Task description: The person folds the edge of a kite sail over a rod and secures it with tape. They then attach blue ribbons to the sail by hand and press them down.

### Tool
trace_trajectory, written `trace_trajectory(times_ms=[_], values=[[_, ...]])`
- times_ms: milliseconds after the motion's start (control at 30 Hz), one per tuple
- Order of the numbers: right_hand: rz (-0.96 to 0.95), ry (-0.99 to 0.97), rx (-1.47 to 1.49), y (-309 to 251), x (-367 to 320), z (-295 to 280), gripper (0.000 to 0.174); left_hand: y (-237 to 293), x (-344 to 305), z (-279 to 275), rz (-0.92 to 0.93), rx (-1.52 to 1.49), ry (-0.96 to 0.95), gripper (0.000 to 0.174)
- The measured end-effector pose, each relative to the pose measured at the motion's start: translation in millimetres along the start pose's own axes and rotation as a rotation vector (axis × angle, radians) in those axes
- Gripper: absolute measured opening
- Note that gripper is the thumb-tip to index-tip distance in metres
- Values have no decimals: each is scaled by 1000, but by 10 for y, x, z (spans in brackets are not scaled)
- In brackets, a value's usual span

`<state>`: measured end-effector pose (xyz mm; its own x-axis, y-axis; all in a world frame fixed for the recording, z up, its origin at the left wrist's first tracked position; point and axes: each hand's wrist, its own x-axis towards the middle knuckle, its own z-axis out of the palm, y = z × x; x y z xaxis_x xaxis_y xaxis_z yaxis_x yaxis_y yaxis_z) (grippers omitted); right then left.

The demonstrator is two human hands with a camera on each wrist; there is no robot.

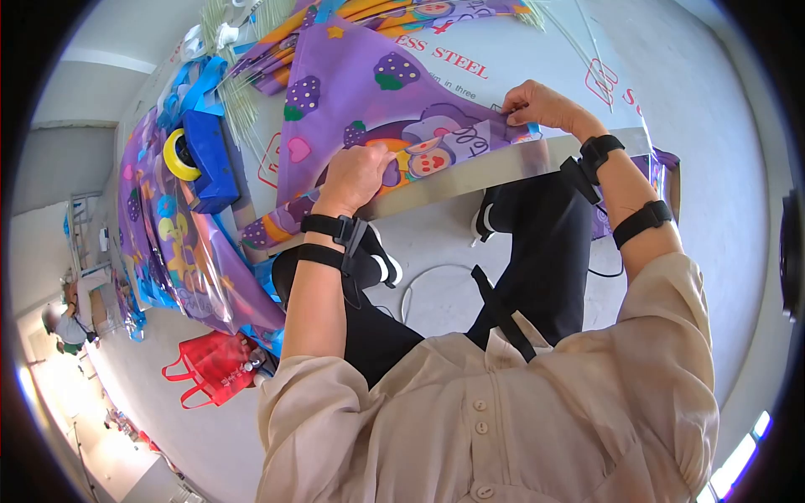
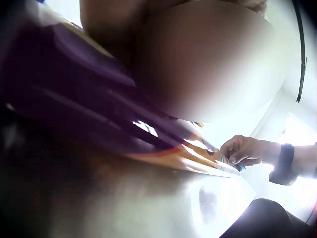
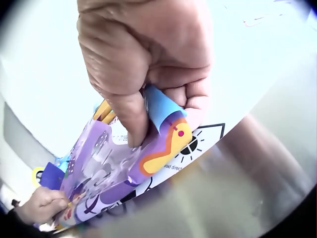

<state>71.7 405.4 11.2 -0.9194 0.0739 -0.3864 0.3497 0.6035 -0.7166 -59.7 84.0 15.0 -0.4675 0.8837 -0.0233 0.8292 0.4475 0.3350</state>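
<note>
A purple printed sheet (image 1: 369, 101) with cartoon animals and berries lies on a steel table (image 1: 520, 59), its near edge along the table's front. My left hand (image 1: 356, 172) grips that near edge with curled fingers. My right hand (image 1: 537, 105) pinches the sheet's right corner, and the right wrist view shows the corner (image 3: 163, 129) folded up between thumb and fingers (image 3: 133, 119). In the left wrist view the sheet (image 2: 99, 114) is a blurred purple band, with the right hand (image 2: 242, 148) at its far end.
A stack of similar purple sheets (image 1: 176, 243) hangs off the table's left side. On it stand a blue box (image 1: 210, 159) and a yellow tape roll (image 1: 174, 155). A red bag (image 1: 214, 365) sits on the floor. More printed sheets (image 1: 377, 17) lie at the table's far edge.
</note>
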Motion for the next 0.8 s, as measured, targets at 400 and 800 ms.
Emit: trace_trajectory(times_ms=[400, 800], values=[[417, 122, 12, -344, -182, 10, 17, 72, -43, 160, 89, 83, 280, 16], [-402, 434, -605, -946, -197, 1693, 62, 101, -99, 218, 7, 56, 378, 16]])
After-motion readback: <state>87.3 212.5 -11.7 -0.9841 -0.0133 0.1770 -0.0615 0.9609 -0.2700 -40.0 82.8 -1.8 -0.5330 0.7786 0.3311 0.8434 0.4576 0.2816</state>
